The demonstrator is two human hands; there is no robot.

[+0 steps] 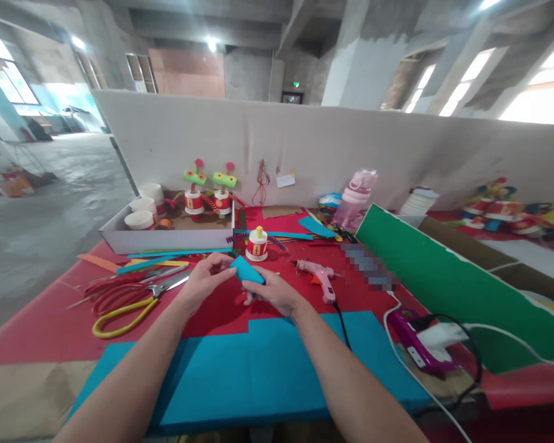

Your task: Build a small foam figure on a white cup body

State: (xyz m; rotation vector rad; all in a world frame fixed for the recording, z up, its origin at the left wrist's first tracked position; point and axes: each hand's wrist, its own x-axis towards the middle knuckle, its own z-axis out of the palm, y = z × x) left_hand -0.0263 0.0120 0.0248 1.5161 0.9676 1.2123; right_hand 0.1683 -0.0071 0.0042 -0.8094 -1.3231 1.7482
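A small blue paper piece (248, 271) is held between both hands above the red table covering. My left hand (207, 278) pinches its left end with thumb and fingers. The right end lies in the closed fingers of my right hand (277, 293). Just beyond the hands stands a white cup figure (257, 245) with a red label, a yellow piece on top and dark coiled arms. A pink glue gun (321, 277) lies to the right of my right hand.
Scissors with yellow handles (125, 320) and red-handled tools lie at left. Behind them a white box (166, 241) holds cups and two figures. A green board (452, 289), purple power strip (420, 344) and cables are at right. Blue sheets (258, 375) cover the near edge.
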